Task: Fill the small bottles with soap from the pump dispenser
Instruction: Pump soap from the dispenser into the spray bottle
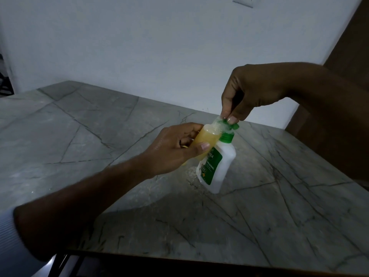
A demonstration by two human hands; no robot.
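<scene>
- The small bottle (pixel 205 143), nearly full of amber soap, is gripped by the left hand (pixel 175 148) and tilted against the pump dispenser (pixel 216 166) so its mouth is kept under the spout.
- The green pump head (pixel 232 124) is pinched from above by the right hand (pixel 251 92), probably for pressing.
- The dispenser is stood on the marble table (pixel 279 206), apparently in a wet patch.

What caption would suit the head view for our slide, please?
Left hand holds a small amber-filled bottle at the green pump pressed by the right hand.

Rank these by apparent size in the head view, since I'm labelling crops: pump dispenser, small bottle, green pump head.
1. pump dispenser, white body, largest.
2. small bottle, amber-filled, partly hidden by the left hand.
3. green pump head, smallest, partly covered by the right hand.
</scene>
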